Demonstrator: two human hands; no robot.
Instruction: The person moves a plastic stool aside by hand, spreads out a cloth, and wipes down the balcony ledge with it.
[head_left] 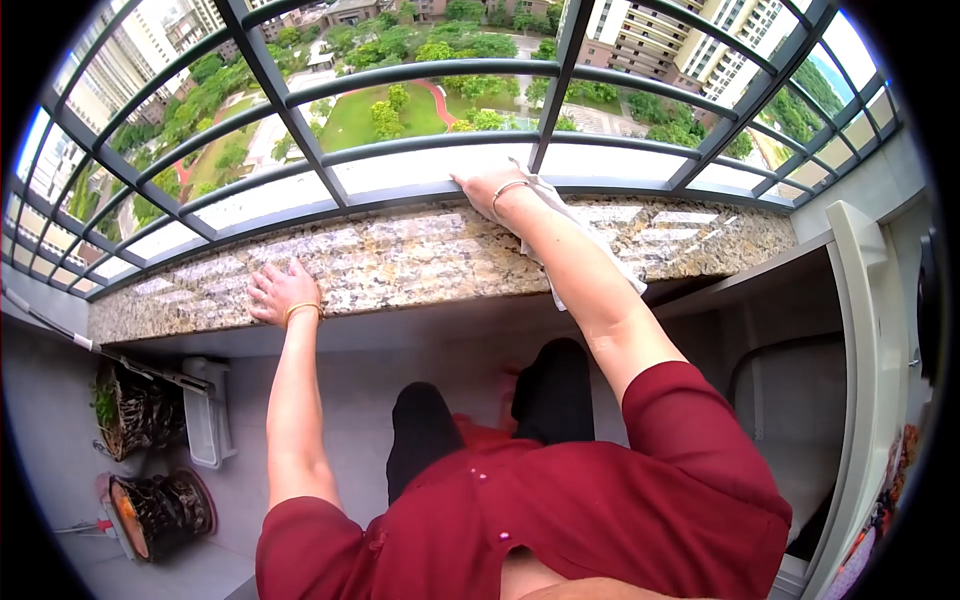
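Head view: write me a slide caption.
Left grip on the sill, right grip by the bars, cloth under the right forearm, lawn far below.

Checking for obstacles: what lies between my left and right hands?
In the head view, only bare granite windowsill lies between left hand and right hand.

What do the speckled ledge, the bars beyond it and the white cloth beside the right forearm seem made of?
The ledge looks like polished granite, or an imitation: mottled grain, glossy light streaks. The bars seem metal, probably painted: slim, evenly dark grey. The cloth looks like thin matte fabric, hanging loosely, though paper is possible.
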